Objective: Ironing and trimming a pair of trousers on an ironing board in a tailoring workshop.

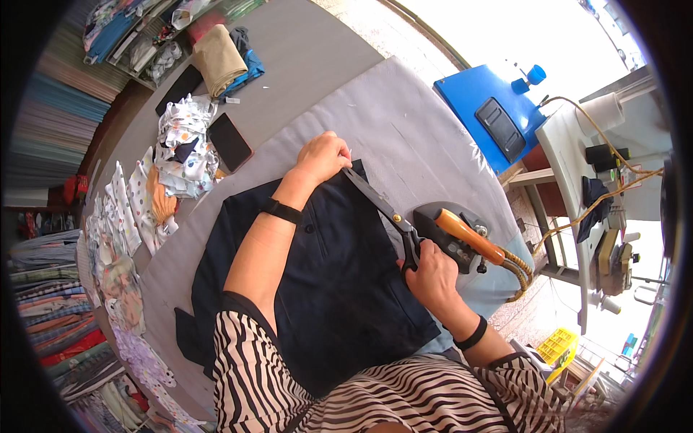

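A dark navy garment (346, 281) with a button lies spread before me on the grey cloth-covered table (346, 116). My left hand (323, 157) is at its far edge, thumb and fingers pinched together there; the exact bit between them is hidden. In my right hand (435, 273) are black-handled tailor's scissors (383, 204), held by the loops. Their long blades point up and left, with the tips just below my left fingertips. The blades look nearly closed. Right beside the scissors rests an iron (457, 238) with a wooden handle.
A smartphone (230, 142) and a heap of dotted white fabric (184, 140) lie to the left. Beyond them sits folded khaki cloth (219, 59). At the right are a blue board (487, 116), a sewing-machine table (568, 178) and the iron's hose (517, 270). Shelves hold folded fabrics (54, 314).
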Demonstrator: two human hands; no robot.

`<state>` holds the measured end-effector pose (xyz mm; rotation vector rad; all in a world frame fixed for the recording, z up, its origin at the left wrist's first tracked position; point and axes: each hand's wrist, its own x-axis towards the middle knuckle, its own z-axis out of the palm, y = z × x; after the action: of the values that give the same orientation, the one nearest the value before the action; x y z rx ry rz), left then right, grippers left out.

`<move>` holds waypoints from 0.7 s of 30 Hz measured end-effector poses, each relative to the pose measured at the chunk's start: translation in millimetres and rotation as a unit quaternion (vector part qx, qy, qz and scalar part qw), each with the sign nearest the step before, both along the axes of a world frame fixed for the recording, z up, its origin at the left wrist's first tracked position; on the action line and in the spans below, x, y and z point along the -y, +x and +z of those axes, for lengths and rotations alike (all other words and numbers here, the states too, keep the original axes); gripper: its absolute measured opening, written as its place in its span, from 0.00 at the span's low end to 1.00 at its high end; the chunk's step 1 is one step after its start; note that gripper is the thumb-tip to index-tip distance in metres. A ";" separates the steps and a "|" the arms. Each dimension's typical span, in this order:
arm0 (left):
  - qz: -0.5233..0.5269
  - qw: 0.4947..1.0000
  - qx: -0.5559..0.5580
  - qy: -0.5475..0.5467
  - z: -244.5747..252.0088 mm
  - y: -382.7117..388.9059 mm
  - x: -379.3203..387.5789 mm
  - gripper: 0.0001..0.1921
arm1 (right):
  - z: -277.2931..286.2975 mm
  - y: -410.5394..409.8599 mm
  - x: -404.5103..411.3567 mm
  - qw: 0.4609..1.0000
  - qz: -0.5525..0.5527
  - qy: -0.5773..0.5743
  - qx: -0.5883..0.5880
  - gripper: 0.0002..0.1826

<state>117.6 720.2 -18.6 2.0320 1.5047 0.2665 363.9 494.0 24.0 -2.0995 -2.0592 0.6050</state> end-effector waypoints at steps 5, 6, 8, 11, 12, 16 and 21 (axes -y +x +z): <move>-0.028 0.999 -0.002 0.031 -16.3 -3.3 -1.7 0.07 | -1.2 -3.0 -5.0 1.000 0.007 0.011 -0.019 0.26; -0.016 0.999 0.024 0.017 -17.9 -4.0 -2.6 0.07 | -0.8 -3.6 -5.7 1.000 0.011 0.021 -0.019 0.26; -0.003 0.999 0.050 0.004 -20.2 -6.4 -3.9 0.07 | -0.6 -4.4 -6.4 0.999 0.015 0.031 -0.020 0.26; 0.006 0.997 0.072 -0.007 -23.9 -11.4 -4.6 0.08 | -1.0 -4.8 -6.7 0.999 0.018 0.032 -0.010 0.26; 0.017 0.996 0.085 0.007 -26.3 -12.8 -4.0 0.07 | -1.8 -4.8 -6.6 0.999 0.019 0.038 -0.013 0.26; -0.021 0.999 0.025 -0.001 -5.1 0.3 2.9 0.05 | -3.5 -1.8 -5.7 0.999 0.012 0.034 -0.007 0.25; -0.060 0.997 -0.012 0.053 -6.6 4.8 7.9 0.04 | -3.0 -3.2 -5.7 0.999 0.019 0.029 -0.012 0.25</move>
<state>122.3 712.3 -25.2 2.2071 1.4041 0.2801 360.7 499.6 20.9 -2.0165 -2.0815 0.5660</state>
